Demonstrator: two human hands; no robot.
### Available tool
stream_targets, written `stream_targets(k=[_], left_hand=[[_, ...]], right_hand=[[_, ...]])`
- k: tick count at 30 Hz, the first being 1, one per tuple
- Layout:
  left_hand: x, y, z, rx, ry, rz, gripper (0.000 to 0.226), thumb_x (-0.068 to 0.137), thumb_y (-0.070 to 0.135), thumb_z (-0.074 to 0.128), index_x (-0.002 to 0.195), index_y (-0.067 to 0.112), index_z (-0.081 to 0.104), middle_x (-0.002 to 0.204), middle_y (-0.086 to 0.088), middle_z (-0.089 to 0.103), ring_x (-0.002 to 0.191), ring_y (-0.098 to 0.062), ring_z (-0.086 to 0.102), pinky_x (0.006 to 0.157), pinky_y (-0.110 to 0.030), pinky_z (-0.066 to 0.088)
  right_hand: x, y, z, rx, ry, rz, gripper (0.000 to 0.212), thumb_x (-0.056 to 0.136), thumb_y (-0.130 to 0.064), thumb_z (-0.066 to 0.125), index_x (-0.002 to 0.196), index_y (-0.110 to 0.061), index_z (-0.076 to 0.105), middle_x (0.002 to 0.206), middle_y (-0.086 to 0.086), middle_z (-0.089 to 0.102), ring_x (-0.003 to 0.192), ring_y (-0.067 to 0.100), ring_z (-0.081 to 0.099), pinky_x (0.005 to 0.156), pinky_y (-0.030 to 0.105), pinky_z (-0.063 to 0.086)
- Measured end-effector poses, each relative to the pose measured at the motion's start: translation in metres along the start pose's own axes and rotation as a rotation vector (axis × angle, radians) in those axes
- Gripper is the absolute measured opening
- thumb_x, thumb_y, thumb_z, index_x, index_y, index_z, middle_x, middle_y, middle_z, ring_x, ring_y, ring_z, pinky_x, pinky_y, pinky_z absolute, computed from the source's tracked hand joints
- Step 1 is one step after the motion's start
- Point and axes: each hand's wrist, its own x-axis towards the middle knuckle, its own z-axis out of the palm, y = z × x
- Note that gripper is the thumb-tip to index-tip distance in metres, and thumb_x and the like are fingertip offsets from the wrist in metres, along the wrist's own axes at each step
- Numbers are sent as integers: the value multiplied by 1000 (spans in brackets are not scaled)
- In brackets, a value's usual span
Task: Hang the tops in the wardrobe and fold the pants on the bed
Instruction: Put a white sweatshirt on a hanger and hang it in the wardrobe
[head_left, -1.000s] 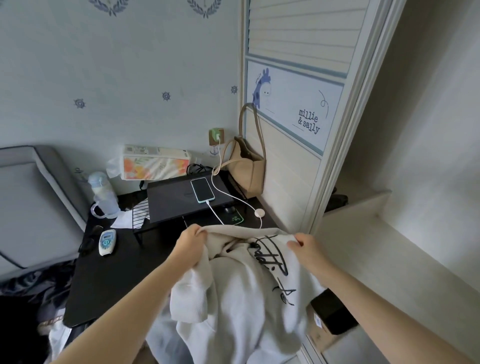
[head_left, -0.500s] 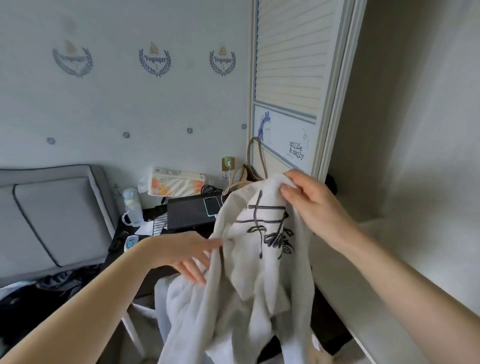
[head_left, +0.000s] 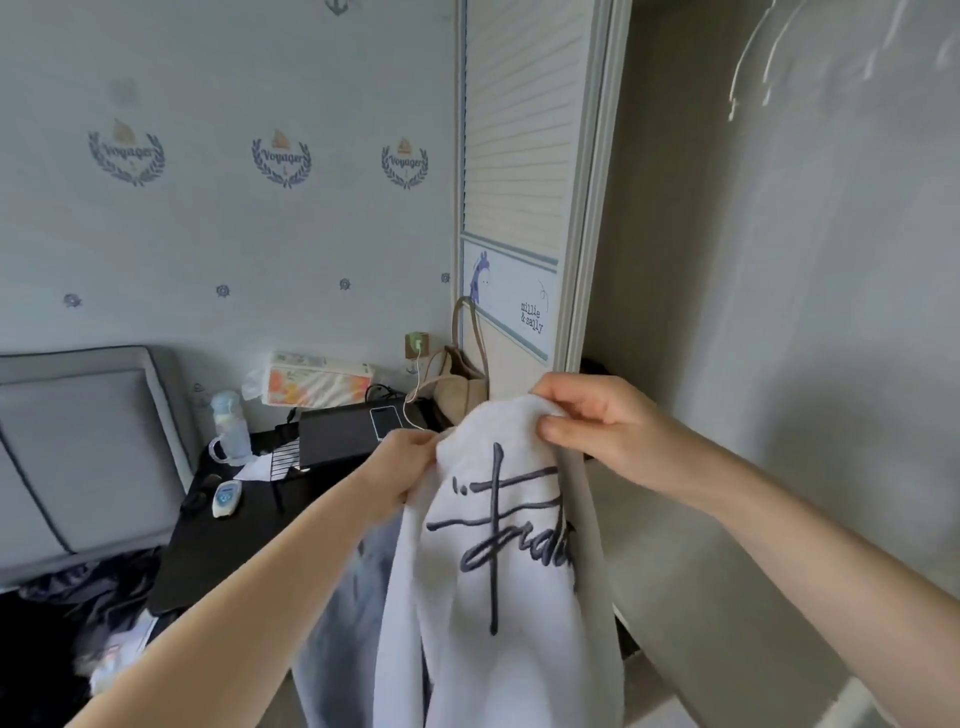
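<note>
A white top (head_left: 498, 571) with dark script lettering is held up near the camera, in front of the open wardrobe (head_left: 779, 364). Its upper edge is pinched by the left hand (head_left: 402, 470), fingers curled into the cloth, and by the right hand (head_left: 597, 426), thumb and fingers closed on the fabric. The top appears soft and limp, moderately thick, likely light; it is probably best taken at the shoulders. Pale blue cloth hangs behind it. Farther left a black table (head_left: 218, 551) is seen; blurred hangers (head_left: 769, 62) are seen far above.
</note>
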Motion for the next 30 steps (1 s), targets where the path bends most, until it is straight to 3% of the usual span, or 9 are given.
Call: stream_targets(k=[7, 12, 15, 18, 21, 23, 25, 28, 30], left_hand=[[-8, 54, -26, -387, -212, 266, 27, 83, 23, 62, 101, 2, 62, 101, -18, 68, 90, -29, 67, 78, -35, 55], [-32, 85, -18, -311, -428, 405, 18, 89, 20, 58, 94, 2, 57, 86, -14, 63, 76, -23, 62, 70, -29, 51], [-36, 87, -20, -306, -533, 446, 17, 91, 20, 53, 91, 5, 61, 85, -12, 66, 75, -22, 65, 71, -28, 53], [-35, 90, -29, -345, -586, 474, 16, 88, 22, 56, 88, 8, 64, 83, -9, 69, 74, -19, 68, 71, -26, 55], [-27, 92, -46, -351, -596, 487, 15, 85, 25, 57, 80, 14, 67, 77, -5, 68, 70, -16, 67, 67, -23, 54], [-21, 90, -60, -351, -595, 471, 17, 86, 23, 54, 76, 15, 66, 73, -2, 67, 67, -15, 66, 65, -22, 53], [-15, 88, -76, -360, -587, 443, 17, 85, 21, 56, 72, 15, 65, 71, 0, 65, 66, -14, 64, 65, -23, 53], [-3, 85, -110, -379, -577, 325, 16, 65, 27, 69, 68, 14, 60, 68, -3, 60, 64, -18, 61, 66, -28, 50], [5, 77, -130, -268, -518, 210, 15, 60, 26, 65, 67, 13, 62, 70, -8, 60, 65, -22, 61, 66, -30, 49]], right_hand=[[-24, 9, -8, -276, -401, 283, 8, 90, -20, 63, 84, -21, 69, 77, -7, 66, 75, 5, 62, 73, 31, 49], [-17, 29, 1, -445, 290, 300, 21, 81, -34, 68, 98, -26, 59, 95, -11, 62, 82, 7, 60, 70, 23, 47], [-12, 57, 15, -535, 112, 395, 57, 77, -28, 73, 126, -25, 47, 123, -2, 48, 112, 12, 50, 97, 33, 44], [-13, 80, 41, -233, -89, 524, 53, 84, -18, 67, 131, -32, 50, 135, -4, 50, 126, 14, 46, 108, 32, 40], [-13, 92, 69, 180, -79, 525, 35, 91, -11, 62, 116, -35, 63, 118, -14, 67, 114, 5, 60, 94, 16, 48], [-5, 98, 83, 317, -19, 520, 29, 93, -7, 58, 113, -27, 65, 114, -5, 70, 109, 9, 64, 93, 23, 50], [4, 100, 91, 327, 21, 540, 22, 97, -10, 51, 108, -25, 62, 108, 5, 69, 97, 13, 62, 91, 32, 50], [16, 95, 87, 185, 200, 469, 12, 99, -21, 50, 89, -23, 57, 82, 0, 59, 71, 10, 52, 63, 28, 43], [23, 86, 79, 108, 321, 325, 14, 97, -19, 53, 83, -18, 56, 73, -3, 59, 67, 9, 53, 61, 27, 41]])
